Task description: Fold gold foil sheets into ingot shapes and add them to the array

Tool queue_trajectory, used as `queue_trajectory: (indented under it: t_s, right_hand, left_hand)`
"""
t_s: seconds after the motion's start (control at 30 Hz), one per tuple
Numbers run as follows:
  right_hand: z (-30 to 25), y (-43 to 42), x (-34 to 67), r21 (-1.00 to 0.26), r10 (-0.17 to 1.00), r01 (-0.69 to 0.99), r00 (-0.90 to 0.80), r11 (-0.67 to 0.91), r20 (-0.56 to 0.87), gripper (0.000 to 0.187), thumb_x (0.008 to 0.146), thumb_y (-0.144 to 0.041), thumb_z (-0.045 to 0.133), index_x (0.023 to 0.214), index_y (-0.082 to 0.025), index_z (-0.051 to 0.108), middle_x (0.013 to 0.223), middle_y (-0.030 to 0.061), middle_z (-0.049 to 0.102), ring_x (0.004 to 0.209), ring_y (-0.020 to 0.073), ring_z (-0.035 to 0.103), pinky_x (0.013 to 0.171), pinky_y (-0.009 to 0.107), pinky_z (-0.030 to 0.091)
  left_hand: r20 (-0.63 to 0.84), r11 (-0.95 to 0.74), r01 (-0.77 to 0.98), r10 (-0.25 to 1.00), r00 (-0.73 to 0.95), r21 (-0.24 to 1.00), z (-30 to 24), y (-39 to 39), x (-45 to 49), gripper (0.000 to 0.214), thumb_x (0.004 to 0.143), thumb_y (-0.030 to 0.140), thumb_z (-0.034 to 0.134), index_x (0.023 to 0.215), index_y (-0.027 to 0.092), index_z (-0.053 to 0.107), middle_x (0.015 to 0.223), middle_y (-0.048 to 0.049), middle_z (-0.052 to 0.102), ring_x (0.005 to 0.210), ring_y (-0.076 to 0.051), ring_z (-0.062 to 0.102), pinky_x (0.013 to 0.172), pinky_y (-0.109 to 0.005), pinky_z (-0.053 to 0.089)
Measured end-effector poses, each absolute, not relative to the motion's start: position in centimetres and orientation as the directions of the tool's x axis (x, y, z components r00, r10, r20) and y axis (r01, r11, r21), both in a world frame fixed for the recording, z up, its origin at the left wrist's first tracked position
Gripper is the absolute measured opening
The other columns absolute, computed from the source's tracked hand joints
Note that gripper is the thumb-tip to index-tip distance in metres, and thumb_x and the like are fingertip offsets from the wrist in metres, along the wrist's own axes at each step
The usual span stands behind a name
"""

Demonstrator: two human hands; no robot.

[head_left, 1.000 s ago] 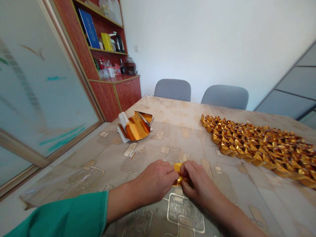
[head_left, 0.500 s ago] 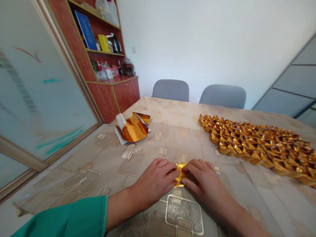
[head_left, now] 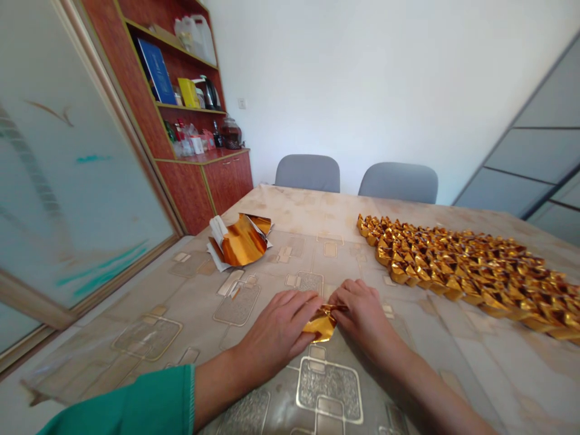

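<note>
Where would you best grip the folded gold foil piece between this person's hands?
Probably pinch the folded gold foil piece by its exposed lower flap, from the near side: the left hand and right hand cover its upper end, leaving only that flap free.

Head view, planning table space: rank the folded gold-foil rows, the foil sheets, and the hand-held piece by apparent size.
1. Rows of folded gold foil
2. Pile of foil sheets
3. Hand-held foil piece, though nearest the camera
</note>
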State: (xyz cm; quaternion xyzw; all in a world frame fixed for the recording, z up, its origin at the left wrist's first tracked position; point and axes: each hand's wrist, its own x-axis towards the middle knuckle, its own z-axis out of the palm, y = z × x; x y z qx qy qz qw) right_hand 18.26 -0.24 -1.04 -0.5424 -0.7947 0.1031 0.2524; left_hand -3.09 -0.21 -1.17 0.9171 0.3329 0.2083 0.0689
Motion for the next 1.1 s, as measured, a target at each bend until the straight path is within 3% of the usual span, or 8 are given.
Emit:
queue_trajectory:
  t_s: [0.17,0.3,0.5,0.7,0.83,0.9,0.97,1.1]
  right_hand:
    - [-0.8,-0.4,18.3,-0.485,0.898,0.765,-0.28,0.423,0.34,0.019,0.079,-0.003,0.063,0.078,-0.022,0.062,0.083,0.0001,0.062,0.084,0.0212,0.053,0.075,0.034,0.031]
    - [-0.4,-1.1,17.5,-0.422,0.879,0.797,-0.268,0.432,0.394,0.023,0.076,-0.003,0.064,0.088,-0.022,0.06,0.092,0.0022,0.061,0.091,0.024,0.051,0.078,0.036,0.033]
    - [-1.0,-2.4,15.8,-0.486,0.893,0.754,-0.32,0.442,0.315,0.02,0.08,-0.007,0.065,0.082,-0.02,0.05,0.087,0.0009,0.059,0.085,0.021,0.052,0.075,0.033,0.036]
    - [-1.5,-2.4,16.5,-0.449,0.908,0.791,-0.333,0.416,0.254,0.018,0.08,-0.017,0.069,0.085,-0.02,0.053,0.091,0.0023,0.06,0.087,0.0226,0.054,0.074,0.034,0.038]
    - [-0.8,-1.8,17.3,-0.54,0.913,0.736,-0.34,0.409,0.228,0.016,0.08,-0.02,0.069,0.089,-0.021,0.055,0.089,0.002,0.063,0.084,0.0215,0.056,0.074,0.033,0.039]
    - [-0.7,-1.3,17.6,-0.641,0.921,0.665,-0.331,0.383,0.206,0.005,0.089,-0.022,0.058,0.094,-0.021,0.056,0.084,0.0014,0.064,0.078,0.0198,0.059,0.07,0.031,0.041]
    - [-0.7,-0.7,17.6,-0.713,0.94,0.62,-0.295,0.326,0.173,0.016,0.096,-0.019,0.043,0.104,-0.02,0.056,0.076,0.0004,0.066,0.072,0.0186,0.062,0.066,0.029,0.043]
    - [-0.7,-0.4,17.1,-0.565,0.948,0.761,-0.257,0.318,0.188,0.02,0.092,-0.011,0.045,0.103,-0.019,0.061,0.083,0.0043,0.067,0.079,0.0209,0.063,0.072,0.031,0.044]
  left_hand:
    - [0.31,-0.701,0.622,0.712,0.63,0.349,-1.5,-0.2,-3.3,0.062,0.087,0.023,0.065,0.142,0.022,0.034,0.118,-0.0082,0.061,0.105,-0.024,0.058,0.09,-0.039,0.05]
    - [0.297,-0.719,0.632,0.695,0.655,0.289,-1.0,-0.2,-2.9,0.041,0.087,0.025,0.066,0.125,0.024,0.049,0.112,-0.0055,0.061,0.103,-0.025,0.056,0.087,-0.04,0.048]
    - [0.277,-0.684,0.657,0.729,0.626,0.317,-0.7,-0.2,-2.9,0.029,0.088,0.03,0.066,0.112,0.022,0.053,0.109,-0.0047,0.06,0.103,-0.024,0.055,0.087,-0.039,0.046]
    - [0.263,-0.653,0.708,0.757,0.598,0.269,-0.9,-0.2,-4.5,0.046,0.085,0.044,0.068,0.121,0.023,0.052,0.12,-0.0076,0.059,0.109,-0.027,0.055,0.092,-0.042,0.045]
    - [0.262,-0.643,0.717,0.765,0.588,0.27,-1.0,-0.2,-5.6,0.044,0.084,0.04,0.069,0.121,0.021,0.054,0.122,-0.0094,0.058,0.111,-0.028,0.054,0.094,-0.046,0.046]
    - [0.248,-0.639,0.712,0.769,0.589,0.29,-0.9,-0.3,-5.7,0.04,0.084,0.037,0.07,0.118,0.02,0.055,0.121,-0.0092,0.058,0.111,-0.028,0.054,0.093,-0.046,0.046]
    - [0.241,-0.645,0.695,0.764,0.599,0.318,-0.7,-0.3,-5.6,0.037,0.084,0.034,0.07,0.115,0.02,0.056,0.12,-0.0083,0.059,0.11,-0.027,0.055,0.093,-0.045,0.046]
    - [0.25,-0.665,0.647,0.744,0.62,0.373,-0.5,-0.1,-5.3,0.03,0.085,0.028,0.068,0.112,0.021,0.059,0.117,-0.0062,0.06,0.109,-0.025,0.055,0.094,-0.042,0.046]
